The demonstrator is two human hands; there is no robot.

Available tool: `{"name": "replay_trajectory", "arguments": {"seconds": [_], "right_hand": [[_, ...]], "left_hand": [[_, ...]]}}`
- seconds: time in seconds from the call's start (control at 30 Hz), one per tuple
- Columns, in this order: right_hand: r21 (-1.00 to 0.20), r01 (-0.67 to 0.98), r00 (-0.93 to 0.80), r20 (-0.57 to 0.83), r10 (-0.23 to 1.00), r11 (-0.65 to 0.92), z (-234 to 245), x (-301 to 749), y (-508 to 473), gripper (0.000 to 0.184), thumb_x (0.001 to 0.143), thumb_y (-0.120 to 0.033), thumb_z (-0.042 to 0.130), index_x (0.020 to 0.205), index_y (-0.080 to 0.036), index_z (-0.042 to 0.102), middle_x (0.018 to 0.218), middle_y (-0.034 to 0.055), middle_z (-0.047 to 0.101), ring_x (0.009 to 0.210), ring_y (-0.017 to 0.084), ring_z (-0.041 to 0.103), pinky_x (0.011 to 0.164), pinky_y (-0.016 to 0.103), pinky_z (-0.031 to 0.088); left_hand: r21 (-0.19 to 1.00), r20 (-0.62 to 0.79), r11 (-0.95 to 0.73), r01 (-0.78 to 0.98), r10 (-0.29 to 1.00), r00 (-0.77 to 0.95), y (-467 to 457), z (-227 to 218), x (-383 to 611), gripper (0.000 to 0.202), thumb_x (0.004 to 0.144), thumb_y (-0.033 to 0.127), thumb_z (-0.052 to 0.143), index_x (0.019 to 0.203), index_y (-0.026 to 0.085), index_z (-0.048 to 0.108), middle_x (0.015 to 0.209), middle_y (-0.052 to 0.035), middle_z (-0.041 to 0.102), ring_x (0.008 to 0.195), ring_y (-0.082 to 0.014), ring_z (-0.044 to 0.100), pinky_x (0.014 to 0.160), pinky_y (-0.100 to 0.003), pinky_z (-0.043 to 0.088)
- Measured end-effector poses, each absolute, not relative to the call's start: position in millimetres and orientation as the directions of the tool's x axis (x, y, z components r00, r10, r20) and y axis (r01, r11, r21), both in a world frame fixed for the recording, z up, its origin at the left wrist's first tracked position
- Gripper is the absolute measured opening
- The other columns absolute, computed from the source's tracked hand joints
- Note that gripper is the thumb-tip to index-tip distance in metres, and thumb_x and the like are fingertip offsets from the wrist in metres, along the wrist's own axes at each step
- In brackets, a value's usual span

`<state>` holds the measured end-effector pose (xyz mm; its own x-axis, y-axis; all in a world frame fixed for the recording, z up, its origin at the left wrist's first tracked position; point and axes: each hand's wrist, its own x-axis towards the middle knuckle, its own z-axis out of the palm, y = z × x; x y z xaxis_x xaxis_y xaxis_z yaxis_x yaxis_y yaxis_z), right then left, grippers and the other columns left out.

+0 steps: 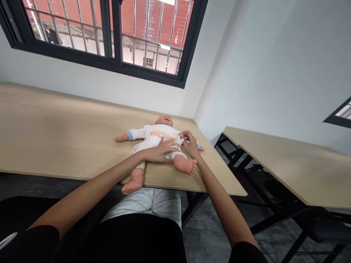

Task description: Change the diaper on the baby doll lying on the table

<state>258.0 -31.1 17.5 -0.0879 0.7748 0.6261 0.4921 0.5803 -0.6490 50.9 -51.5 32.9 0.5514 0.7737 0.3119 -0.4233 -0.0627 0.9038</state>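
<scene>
Left hand (161,151) lay flat and open on the baby doll's (163,121) white onesie (155,136). Right hand (191,144), at two o'clock from it, pinched the onesie's edge (narrow grip).

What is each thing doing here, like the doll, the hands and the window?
Baby doll: lying on its back, legs apart.
White bodysuit: on the doll, with blue cuffs.
Left hand: resting on the doll's middle, fingers spread.
Right hand: fingers curled, touching the white edge at the doll's side.
Wooden table: holding the doll.
Window: dark frame, with metal bars across it.
</scene>
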Motion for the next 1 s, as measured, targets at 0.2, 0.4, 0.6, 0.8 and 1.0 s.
{"name": "replay_trajectory", "arguments": {"seconds": [0.2,0.4,0.6,0.8,1.0], "right_hand": [[-0.616,0.481,-0.103,0.666,0.738,0.623,15,256,-29,0.016,0.086,-0.036,0.047,0.088,-0.021,0.054,0.098,0.0067,0.063,0.09,0.018,0.059,0.084,0.034,0.048],[-0.583,0.479,-0.075,0.718,0.692,0.656,17,258,-30,0.018,0.085,-0.038,0.053,0.087,-0.021,0.06,0.101,0.0076,0.06,0.096,0.02,0.058,0.083,0.034,0.05],[-0.564,0.495,-0.06,0.737,0.674,0.661,14,257,-28,0.016,0.083,-0.037,0.059,0.082,-0.022,0.066,0.093,0.0061,0.058,0.092,0.019,0.057,0.078,0.033,0.051],[-0.548,0.519,-0.075,0.736,0.673,0.657,13,257,-26,0.016,0.083,-0.034,0.059,0.079,-0.021,0.067,0.087,0.0049,0.06,0.086,0.018,0.058,0.072,0.032,0.05],[-0.619,0.474,-0.022,0.703,0.711,0.627,12,260,-24,0.023,0.081,-0.041,0.06,0.081,-0.02,0.068,0.091,0.0062,0.061,0.088,0.019,0.058,0.075,0.032,0.049]], "left_hand": [[0.926,0.361,-0.328,-0.186,0.629,0.689,-52,29,50,0.019,0.073,0.031,0.071,0.091,0.024,0.069,0.102,-0.0068,0.066,0.134,-0.0319,0.034,0.11,-0.049,0.027],[0.824,0.439,-0.559,-0.09,0.532,0.724,-55,30,51,0.017,0.074,0.035,0.072,0.085,0.022,0.07,0.107,-0.0098,0.066,0.135,-0.0362,0.031,0.108,-0.056,0.022],[0.608,0.419,-0.793,0.038,0.361,0.833,-52,28,51,0.03,0.063,0.041,0.08,0.09,0.028,0.073,0.124,-0.006,0.059,0.137,-0.0375,0.025,0.112,-0.057,0.008],[0.306,0.248,-0.933,0.187,0.268,0.931,-47,27,51,0.04,0.075,0.042,0.07,0.113,0.035,0.066,0.142,-0.0007,0.044,0.141,-0.0345,0.016,0.113,-0.057,0.0],[0.326,0.229,-0.923,0.202,0.285,0.931,-45,31,47,0.053,0.069,0.028,0.07,0.12,0.035,0.06,0.147,0.0004,0.038,0.141,-0.0358,0.016,0.112,-0.057,0.004]]}}
